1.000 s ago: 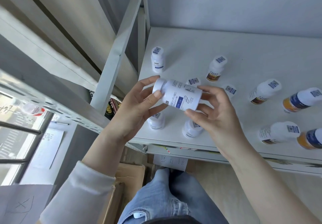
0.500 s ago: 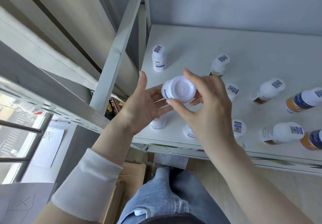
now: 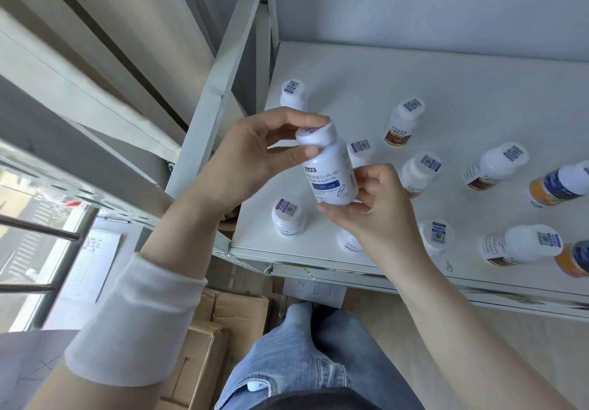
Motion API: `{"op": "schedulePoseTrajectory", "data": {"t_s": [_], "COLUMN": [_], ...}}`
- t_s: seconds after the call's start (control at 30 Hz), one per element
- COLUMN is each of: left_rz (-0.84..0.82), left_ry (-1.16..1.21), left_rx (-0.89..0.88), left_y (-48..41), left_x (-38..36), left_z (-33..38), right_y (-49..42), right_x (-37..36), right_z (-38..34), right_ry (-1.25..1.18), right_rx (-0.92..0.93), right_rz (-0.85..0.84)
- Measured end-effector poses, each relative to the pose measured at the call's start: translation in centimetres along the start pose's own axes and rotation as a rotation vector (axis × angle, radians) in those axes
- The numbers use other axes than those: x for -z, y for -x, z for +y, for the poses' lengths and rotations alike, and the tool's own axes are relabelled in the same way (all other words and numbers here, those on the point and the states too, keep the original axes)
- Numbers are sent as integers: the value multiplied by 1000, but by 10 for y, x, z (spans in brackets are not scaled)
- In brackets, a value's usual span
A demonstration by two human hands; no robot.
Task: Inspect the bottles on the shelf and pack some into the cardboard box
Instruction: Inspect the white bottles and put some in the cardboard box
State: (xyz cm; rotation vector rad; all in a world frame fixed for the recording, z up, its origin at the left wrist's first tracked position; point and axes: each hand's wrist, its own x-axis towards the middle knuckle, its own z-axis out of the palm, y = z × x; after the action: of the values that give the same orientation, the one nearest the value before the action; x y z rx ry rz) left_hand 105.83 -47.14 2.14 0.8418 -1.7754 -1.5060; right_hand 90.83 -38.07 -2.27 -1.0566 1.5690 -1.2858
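- A white bottle (image 3: pixel 331 170) with a blue-printed label is held in the air at the centre of the frame, above the front left part of the shelf (image 3: pixel 462 84). It is tilted, with its cap toward the upper left.
- The left hand (image 3: pixel 255 158) pinches the bottle's cap: the thumb lies on the near side and the curled fingers reach over the top.
- The right hand (image 3: pixel 379 209) grips the bottle's lower end, with the fingers curled round the base and the thumb underneath.
- Other bottles stand apart on the white shelf. One white-capped bottle (image 3: pixel 292 92) is at its upper left, just above the left hand.
- Another white bottle (image 3: pixel 288 215) stands near the front edge, below the held one.
- Two orange-and-blue bottles (image 3: pixel 557 185) are at the right edge of the frame.
- A brown cardboard box (image 3: pixel 223 330) sits at the lower centre-left, below the shelf's front edge and beside a leg in blue jeans (image 3: pixel 302 365).
- A white sleeve (image 3: pixel 137 323) covers the left forearm.
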Motion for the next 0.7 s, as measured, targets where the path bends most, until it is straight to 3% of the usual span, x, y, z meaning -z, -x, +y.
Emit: {"op": "schedulePoseTrajectory", "data": {"t_s": [0.1, 0.2, 0.3, 0.7], "left_rz": [14, 110, 109, 80], "left_ry": [-188, -528, -730, -837], "left_rx": [23, 33, 89, 147], "left_y": [-8, -18, -29, -43], "left_x": [3, -1, -7, -2], "left_z": [-2, -17, -43, -80], "right_y": [-11, -27, -43, -84], "right_x": [8, 24, 40, 55], "right_z": [3, -1, -13, -16], "right_ry": [217, 635, 845, 984], "right_rx": [35, 248, 309, 306], "right_rz": [-61, -10, 25, 13]}}
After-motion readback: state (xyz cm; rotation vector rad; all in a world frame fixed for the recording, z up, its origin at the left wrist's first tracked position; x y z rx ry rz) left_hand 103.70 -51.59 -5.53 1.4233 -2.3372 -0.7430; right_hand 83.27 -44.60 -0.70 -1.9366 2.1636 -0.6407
